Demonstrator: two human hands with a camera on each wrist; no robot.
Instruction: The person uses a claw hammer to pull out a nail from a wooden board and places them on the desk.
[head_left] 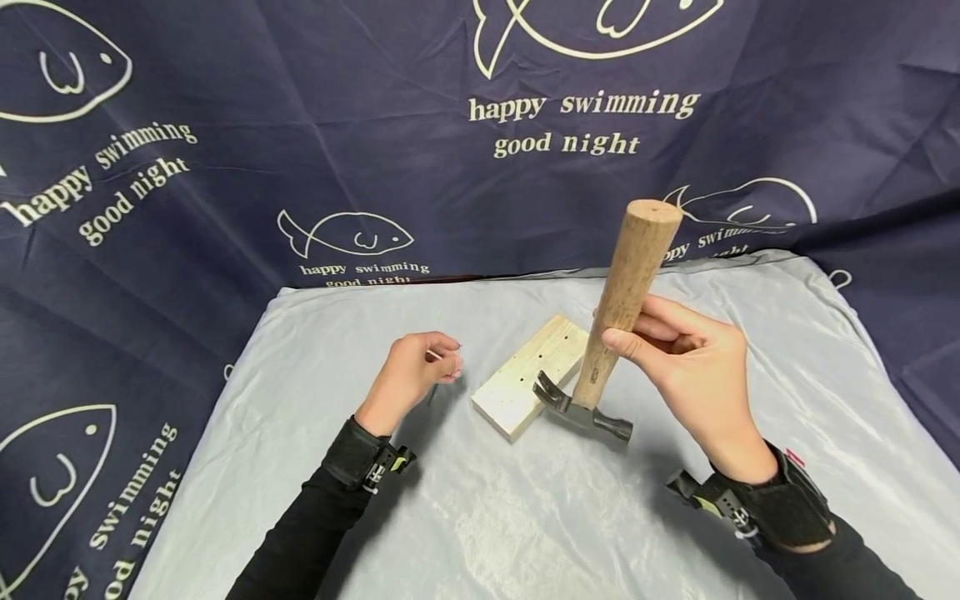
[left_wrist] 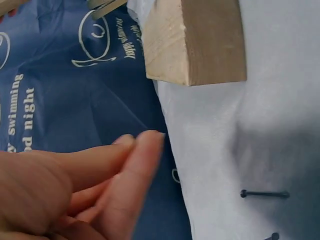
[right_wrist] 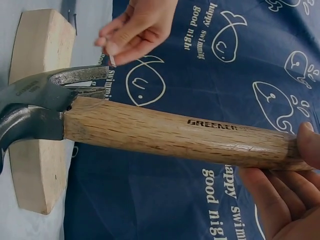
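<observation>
My right hand [head_left: 693, 367] holds a claw hammer [head_left: 626, 283] by its wooden handle, thumb on one side and fingers on the other. The hammer's dark metal head hangs downward, in front of a pale wooden block [head_left: 510, 400]. Three small dark spots mark the block's top; whether they are holes or nail heads is unclear. To the block's left, my left hand [head_left: 408, 371] hovers with loosely bent fingers, thumb and forefinger tips close together. Nothing shows clearly between them. Below that hand, a dark nail [left_wrist: 265, 193] lies on the cloth, with part of another nail [left_wrist: 274, 236] nearby.
A pale, wrinkled cloth [head_left: 465, 517] covers the table. Behind it and along the sides hangs a dark blue curtain [head_left: 360, 125] printed with fish and lettering. Each wrist wears a black strap [head_left: 356, 454] with a small device.
</observation>
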